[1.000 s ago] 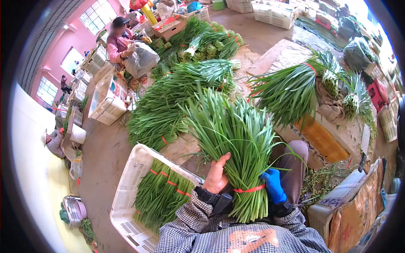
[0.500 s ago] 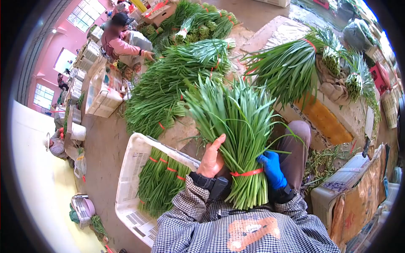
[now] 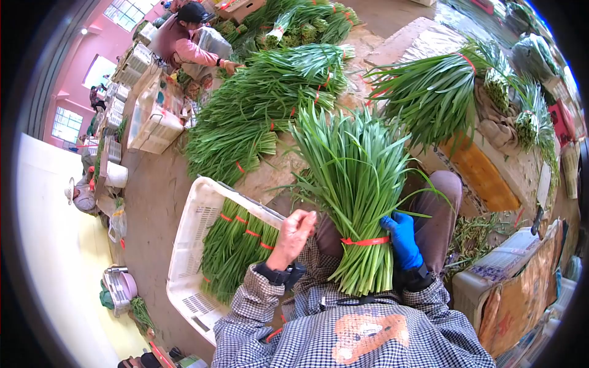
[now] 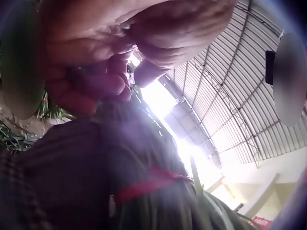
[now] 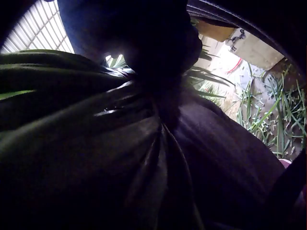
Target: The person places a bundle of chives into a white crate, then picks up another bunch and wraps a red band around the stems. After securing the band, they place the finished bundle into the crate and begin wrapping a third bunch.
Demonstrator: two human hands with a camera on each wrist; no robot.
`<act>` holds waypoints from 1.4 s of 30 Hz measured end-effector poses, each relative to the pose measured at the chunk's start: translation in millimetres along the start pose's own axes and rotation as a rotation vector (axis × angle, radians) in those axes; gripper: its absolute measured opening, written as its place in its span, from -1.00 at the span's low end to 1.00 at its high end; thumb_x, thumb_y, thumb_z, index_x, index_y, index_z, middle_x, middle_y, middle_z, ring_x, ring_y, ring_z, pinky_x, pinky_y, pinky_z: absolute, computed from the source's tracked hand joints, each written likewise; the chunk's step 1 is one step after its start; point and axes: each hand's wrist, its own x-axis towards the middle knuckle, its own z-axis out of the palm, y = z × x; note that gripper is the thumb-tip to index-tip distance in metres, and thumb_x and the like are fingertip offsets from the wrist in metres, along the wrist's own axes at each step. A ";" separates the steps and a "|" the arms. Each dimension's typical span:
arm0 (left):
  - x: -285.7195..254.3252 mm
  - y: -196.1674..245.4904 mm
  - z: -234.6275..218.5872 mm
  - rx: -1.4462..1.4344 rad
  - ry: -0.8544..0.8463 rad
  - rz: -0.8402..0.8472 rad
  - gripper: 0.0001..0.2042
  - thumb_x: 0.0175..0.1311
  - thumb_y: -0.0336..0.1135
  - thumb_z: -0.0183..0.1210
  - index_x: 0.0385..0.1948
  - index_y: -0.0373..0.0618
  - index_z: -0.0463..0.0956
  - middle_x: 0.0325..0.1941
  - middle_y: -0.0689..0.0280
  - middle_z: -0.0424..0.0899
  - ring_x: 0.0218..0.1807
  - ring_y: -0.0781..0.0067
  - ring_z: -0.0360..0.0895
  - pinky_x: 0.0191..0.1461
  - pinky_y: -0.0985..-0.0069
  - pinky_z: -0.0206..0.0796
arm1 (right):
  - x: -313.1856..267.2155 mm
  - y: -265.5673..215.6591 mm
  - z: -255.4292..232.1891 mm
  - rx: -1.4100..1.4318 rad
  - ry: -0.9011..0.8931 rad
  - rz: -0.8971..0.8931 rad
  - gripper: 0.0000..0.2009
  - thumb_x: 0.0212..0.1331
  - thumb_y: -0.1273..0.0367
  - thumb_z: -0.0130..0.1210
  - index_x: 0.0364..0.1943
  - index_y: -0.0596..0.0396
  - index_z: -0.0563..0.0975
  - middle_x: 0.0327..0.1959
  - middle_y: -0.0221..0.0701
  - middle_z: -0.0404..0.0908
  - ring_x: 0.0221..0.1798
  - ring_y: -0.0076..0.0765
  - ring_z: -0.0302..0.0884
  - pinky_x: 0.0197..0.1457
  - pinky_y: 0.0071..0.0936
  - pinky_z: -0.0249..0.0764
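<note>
A large bundle of garlic chives (image 3: 353,178), bound near its stem ends by a red band (image 3: 365,241), stands leaves-up in front of the person's lap. The blue-gloved right hand (image 3: 402,239) grips its right side beside the band, thumb in front. To the left, the bare left hand (image 3: 293,239) is raised apart from the bundle with loosely bent fingers and nothing seen in them. The left wrist view shows those bent fingers (image 4: 108,88) above the red band (image 4: 148,184). In the dark right wrist view the glove (image 5: 139,43) lies against the leaves.
A white crate (image 3: 184,245) with several banded bundles (image 3: 236,245) stands at the left. Ahead lies a big pile of chives (image 3: 257,104); a person (image 3: 190,43) reaches toward it. More chives (image 3: 423,92) and a knife (image 3: 541,202) lie on a block at right.
The left hand has let go of the bundle's left side and drawn back left, its fingers bending. The right hand keeps its grip. The person ahead has reached out to the pile.
</note>
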 end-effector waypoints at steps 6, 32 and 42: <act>40.7 5.7 27.4 0.186 -0.073 0.164 -0.80 0.31 -0.22 0.13 -0.38 -0.17 0.48 -0.55 0.50 0.43 -0.50 0.75 0.33 -0.41 0.73 0.23 | 2.4 2.1 -3.6 0.031 0.000 -0.025 -0.71 0.11 0.38 0.14 -0.14 0.31 0.55 -0.28 -0.39 0.62 -0.30 -0.51 0.47 -0.16 -0.52 0.40; 14.9 -21.0 19.8 -0.401 -0.059 -0.227 -0.87 0.22 -0.35 0.20 -0.29 -0.17 0.51 -0.39 0.34 0.62 -0.44 0.63 0.51 -0.39 0.68 0.36 | -1.7 -5.7 -2.1 0.004 0.028 0.035 -0.70 0.10 0.44 0.06 -0.09 0.35 0.53 -0.20 -0.34 0.62 -0.22 -0.49 0.52 -0.08 -0.53 0.41; 35.6 -11.7 30.1 -0.607 -0.195 -0.421 -0.92 0.24 -0.37 0.10 -0.31 -0.14 0.46 -0.49 0.38 0.53 -0.58 0.68 0.31 -0.53 0.71 0.13 | -1.4 -6.7 -6.5 -0.004 -0.006 0.013 -0.69 0.10 0.46 0.06 -0.06 0.34 0.51 -0.16 -0.32 0.61 -0.20 -0.46 0.53 -0.05 -0.50 0.42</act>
